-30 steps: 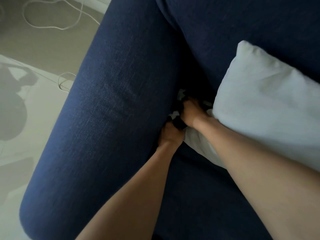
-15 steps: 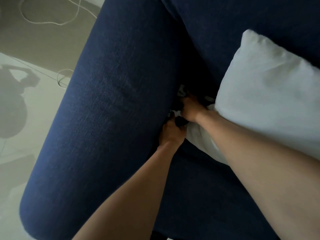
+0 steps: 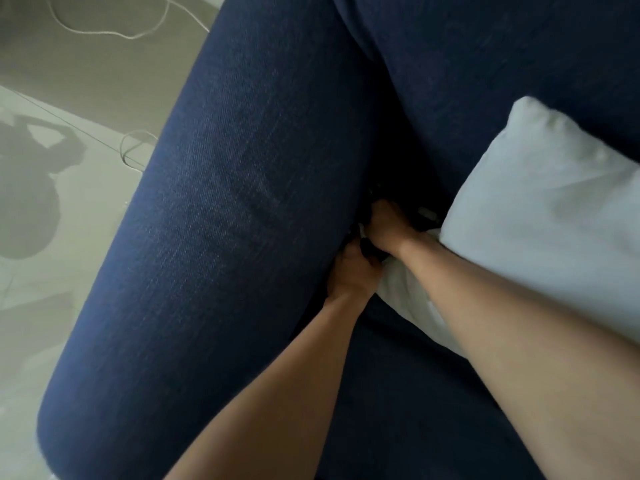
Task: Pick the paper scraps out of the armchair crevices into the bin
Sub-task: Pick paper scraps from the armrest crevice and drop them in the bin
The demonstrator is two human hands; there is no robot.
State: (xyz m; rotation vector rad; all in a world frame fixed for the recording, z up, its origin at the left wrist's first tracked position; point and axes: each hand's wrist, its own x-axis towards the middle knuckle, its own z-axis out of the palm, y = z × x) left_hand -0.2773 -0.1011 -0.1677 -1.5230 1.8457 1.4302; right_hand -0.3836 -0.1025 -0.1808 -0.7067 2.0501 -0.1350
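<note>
Head view: right hand pushed deeper into crevice than before, fingers hidden, grip indeterminate. Left hand curled against armrest, contents unclear. Paper scraps in far crevice, beside white pillow at right.

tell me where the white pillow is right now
In the head view the white pillow lies on the right side of the blue armchair, its corner beside the right hand at the armrest crevice.
</note>
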